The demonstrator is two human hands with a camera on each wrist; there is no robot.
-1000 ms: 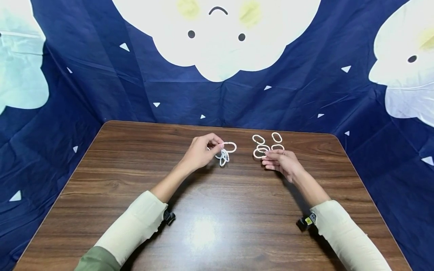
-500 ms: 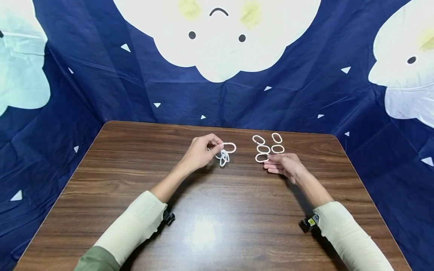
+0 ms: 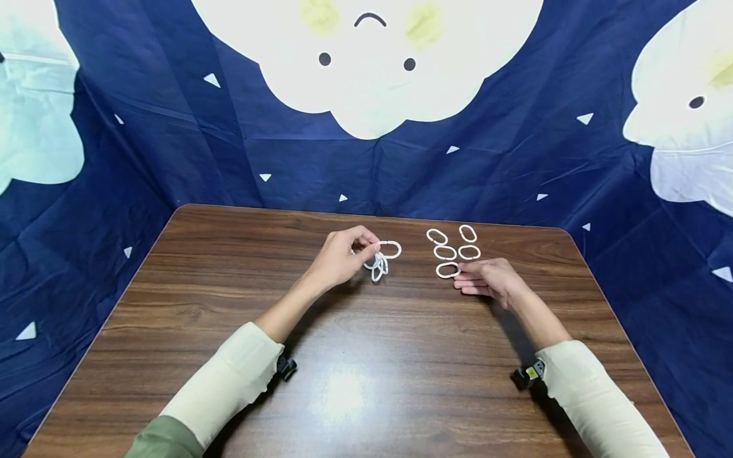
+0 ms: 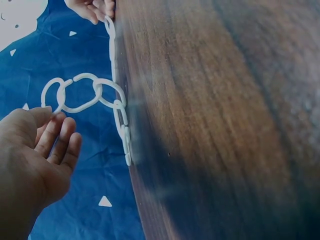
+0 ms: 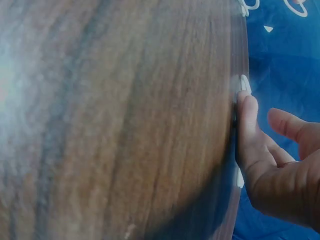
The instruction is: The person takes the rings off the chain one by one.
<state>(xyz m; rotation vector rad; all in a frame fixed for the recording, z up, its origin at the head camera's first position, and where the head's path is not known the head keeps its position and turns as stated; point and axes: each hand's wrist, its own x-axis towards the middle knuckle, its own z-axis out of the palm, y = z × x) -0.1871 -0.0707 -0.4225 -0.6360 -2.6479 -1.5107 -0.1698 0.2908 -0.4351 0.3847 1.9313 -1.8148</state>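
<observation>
In the head view my left hand pinches a white plastic chain link between thumb and fingers. Several joined links form a short chain off that grip, and its far end sags down to the tabletop in the left wrist view. My right hand has its extended fingers at the edge of a single loose oval link. The right wrist view shows the index fingertip at that link, with the thumb held apart from it.
Several more loose white links lie flat beyond the right hand, close to the back of the brown wooden table. A dark blue cloth with cloud prints hangs behind and at both sides.
My right hand has drawn one link toward me and to the right, separating it from the link it overlapped. My left hand keeps its place with the chain.
</observation>
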